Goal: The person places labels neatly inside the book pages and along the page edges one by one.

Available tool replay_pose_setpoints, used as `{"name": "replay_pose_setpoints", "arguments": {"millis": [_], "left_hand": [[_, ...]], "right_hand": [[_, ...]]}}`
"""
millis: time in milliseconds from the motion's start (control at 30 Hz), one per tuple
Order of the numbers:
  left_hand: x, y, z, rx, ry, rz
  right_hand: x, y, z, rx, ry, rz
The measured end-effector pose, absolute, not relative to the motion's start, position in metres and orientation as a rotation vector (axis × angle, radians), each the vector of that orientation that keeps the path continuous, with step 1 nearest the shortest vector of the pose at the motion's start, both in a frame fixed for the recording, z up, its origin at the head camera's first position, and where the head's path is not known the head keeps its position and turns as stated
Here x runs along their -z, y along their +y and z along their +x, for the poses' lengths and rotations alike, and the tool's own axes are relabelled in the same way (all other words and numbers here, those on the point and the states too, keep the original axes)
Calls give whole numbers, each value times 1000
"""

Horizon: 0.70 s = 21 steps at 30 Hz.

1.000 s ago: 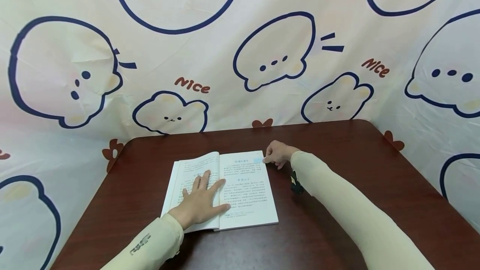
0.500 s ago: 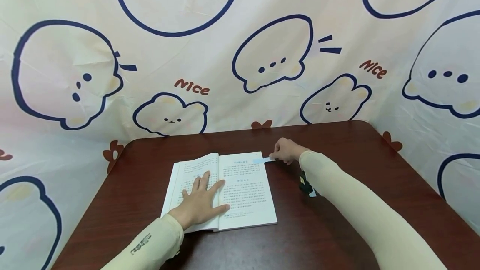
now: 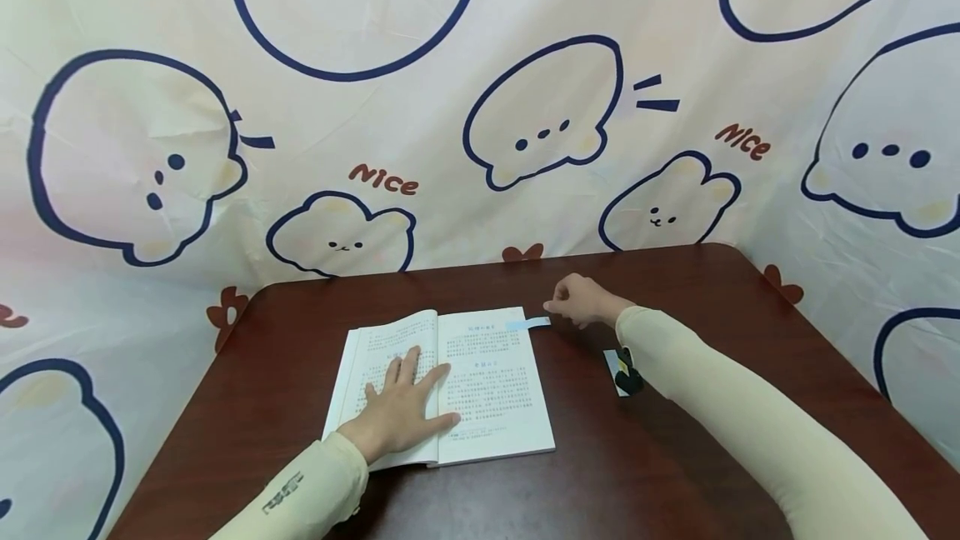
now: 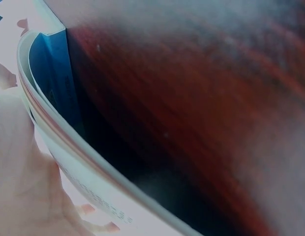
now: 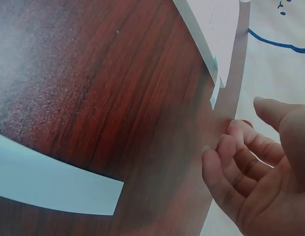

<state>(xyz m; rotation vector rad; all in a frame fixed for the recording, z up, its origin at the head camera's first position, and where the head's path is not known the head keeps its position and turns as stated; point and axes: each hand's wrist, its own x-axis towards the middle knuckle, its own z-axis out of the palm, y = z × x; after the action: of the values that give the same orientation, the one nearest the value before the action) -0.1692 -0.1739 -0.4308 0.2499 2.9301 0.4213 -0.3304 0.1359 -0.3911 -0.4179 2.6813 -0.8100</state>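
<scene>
An open book lies on the dark wooden table. My left hand rests on its left page, fingers spread, the thumb reaching past the gutter onto the right page. In the left wrist view, the palm lies against the curved pages, with a blue cover underneath. A pale blue paper strip sits on the right page near the top and sticks out past its side edge. Just beyond the strip's free end is my right hand, fingers loosely bent. The right wrist view shows nothing between those fingers.
Another light blue strip lies on the table below my right wrist, partly behind a small black device; it appears large in the right wrist view. A cartoon-printed cloth hangs behind and beside the table.
My right hand has drawn back to the right from the page edge and let go of the paper strip, which now projects from the book. My left hand stays in place.
</scene>
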Motion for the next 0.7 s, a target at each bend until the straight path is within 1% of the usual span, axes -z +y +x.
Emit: {"name": "replay_pose_setpoints", "arguments": {"millis": [267, 467, 700], "left_hand": [[432, -175, -167, -430, 2938, 250], [432, -175, -168, -424, 2936, 255], [434, -175, -168, -411, 2980, 278]], "right_hand": [[394, 144, -323, 873, 2676, -514], [402, 150, -317, 826, 2701, -538], [403, 155, -304, 779, 2722, -609]]}}
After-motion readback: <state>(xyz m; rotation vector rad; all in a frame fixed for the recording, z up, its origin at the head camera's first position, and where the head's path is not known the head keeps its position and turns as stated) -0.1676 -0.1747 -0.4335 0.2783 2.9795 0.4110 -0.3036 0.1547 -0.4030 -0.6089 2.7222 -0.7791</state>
